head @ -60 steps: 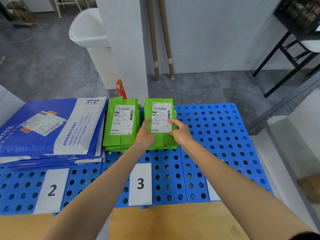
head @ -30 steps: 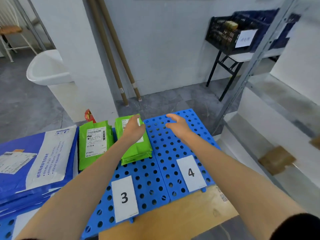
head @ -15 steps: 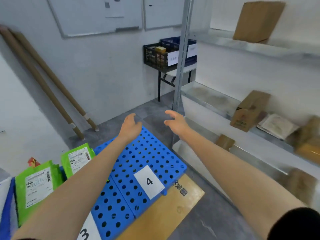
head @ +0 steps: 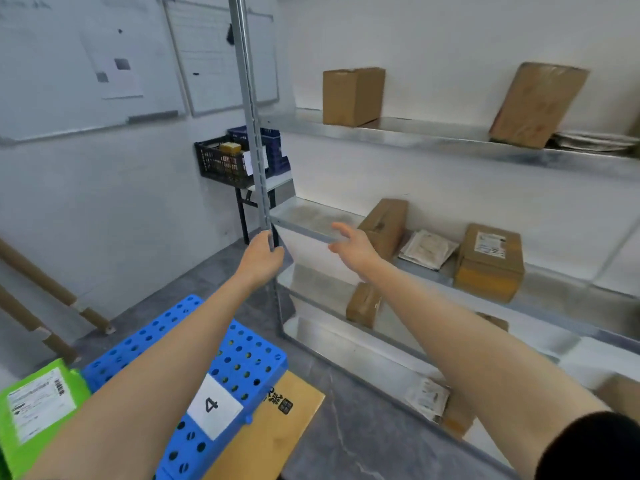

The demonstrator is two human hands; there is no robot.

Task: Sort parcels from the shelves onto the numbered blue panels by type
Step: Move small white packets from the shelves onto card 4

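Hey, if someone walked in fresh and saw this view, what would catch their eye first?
Two bare arms stretch toward the metal shelves on the right, the right hand open just short of a brown cardboard box on the middle shelf, the left hand at the upright post. At lower left sit the blue panel marked 4 and a green parcel.

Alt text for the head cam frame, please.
Right hand reaches, fingers open, toward a brown box on the middle shelf; left hand is at the shelf's upright post, hold unclear. Below left: blue panel 4 and a green parcel.
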